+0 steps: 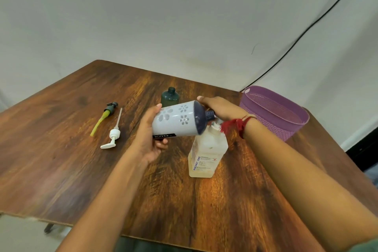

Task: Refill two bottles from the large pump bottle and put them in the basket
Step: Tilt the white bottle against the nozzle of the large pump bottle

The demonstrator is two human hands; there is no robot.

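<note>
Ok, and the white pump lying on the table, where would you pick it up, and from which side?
I'd take the white pump by its round collar, pinching from above across the collar's sides. It lies flat on the table, nozzle nearest the person, thin tube pointing away; the collar is its thickest part and nothing touches it.

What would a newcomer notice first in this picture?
First the pale grey bottle with flower cut-outs, held tilted above the centre of the wooden table by the left hand, its dark neck towards the large translucent pump bottle standing beside it, whose pump top the right hand covers. Next the purple plastic basket at the right edge, then a white pump and a dark pump with yellow-green tube lying at the left.
</note>
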